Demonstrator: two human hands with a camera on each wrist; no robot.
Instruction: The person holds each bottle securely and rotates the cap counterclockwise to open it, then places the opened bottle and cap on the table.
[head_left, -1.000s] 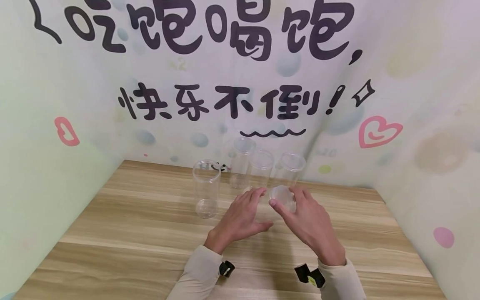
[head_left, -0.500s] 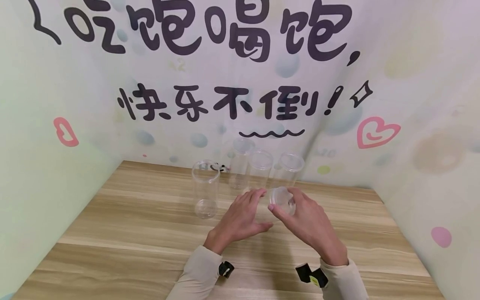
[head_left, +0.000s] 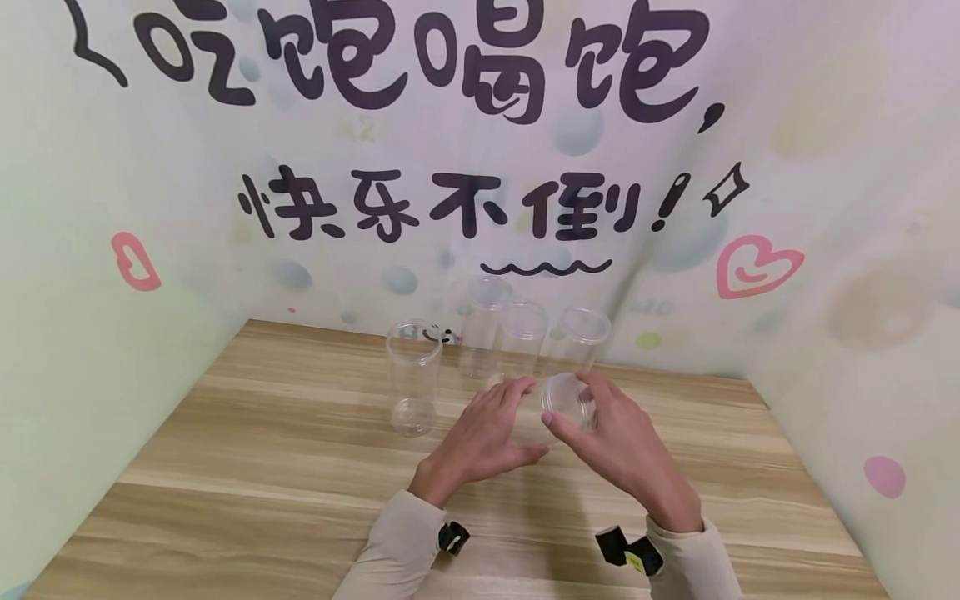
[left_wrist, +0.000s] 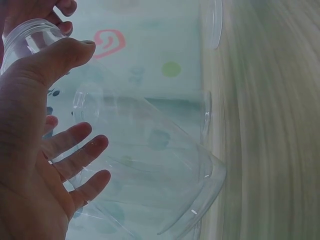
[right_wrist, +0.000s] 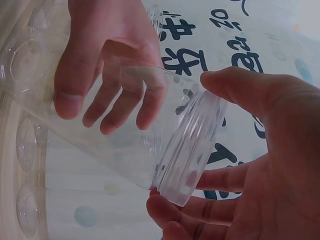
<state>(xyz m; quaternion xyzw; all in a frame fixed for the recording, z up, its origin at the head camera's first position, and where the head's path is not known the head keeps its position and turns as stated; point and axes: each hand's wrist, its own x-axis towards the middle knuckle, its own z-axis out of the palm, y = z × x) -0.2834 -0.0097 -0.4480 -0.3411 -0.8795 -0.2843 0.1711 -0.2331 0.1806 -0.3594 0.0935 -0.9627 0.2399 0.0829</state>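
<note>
A clear plastic jar (left_wrist: 165,155) leans at a slant between my hands, its base end low near the table. My left hand (head_left: 483,429) holds it round the body, thumb on one side and fingers on the other. At its upper end sits a clear ridged screw lid (right_wrist: 192,142). My right hand (head_left: 622,446) grips that lid by its edge, the thumb (right_wrist: 235,90) at one side and curled fingers at the opposite side. The head view shows the lid facing up towards me, while much of the jar's body is hidden behind my left hand.
A tall clear jar (head_left: 414,358) stands upright to the left of my left hand. Several more clear jars, among them one at the right (head_left: 585,325), stand behind my hands near the printed back wall (head_left: 360,275). The wooden table (head_left: 285,433) meets walls on three sides.
My right hand and wrist have turned a little and shifted slightly right, still gripping the lid. The left hand and the standing jars stay where they were.
</note>
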